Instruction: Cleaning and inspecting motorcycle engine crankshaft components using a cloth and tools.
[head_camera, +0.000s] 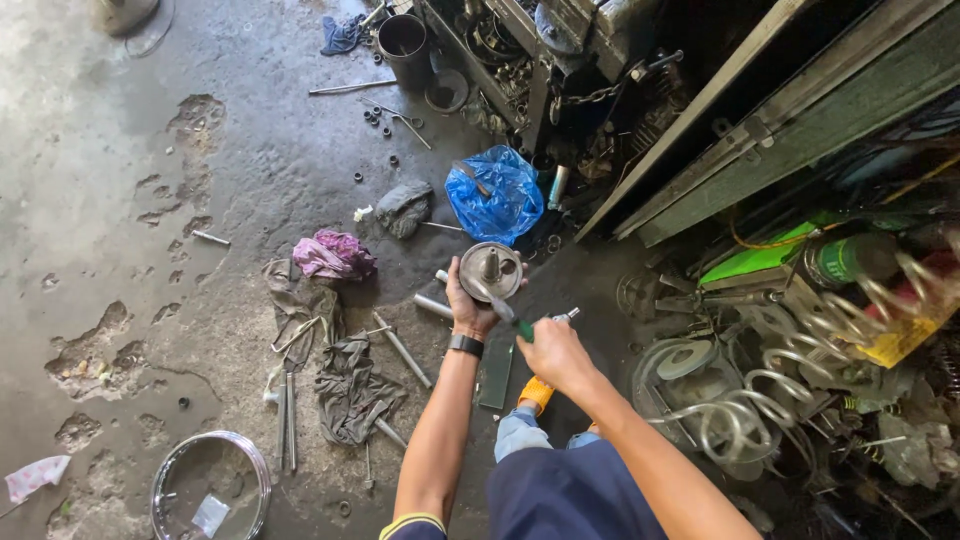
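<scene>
Both bare arms stretched forward, left hand cupped under the round metal part, right hand fisted around a green-handled tool just below that part

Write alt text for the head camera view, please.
A person's left hand holds up a round metal part while the right hand works a green-handled tool against it, above a dirty concrete floor strewn with rags, rods and coil springs.

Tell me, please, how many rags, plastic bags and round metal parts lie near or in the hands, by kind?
Rags on the floor: 4, pink, grey, two dark
Blue plastic bag: 1
Round metal part in the left hand: 1
Chrome rim: 1
Total: 7
</scene>
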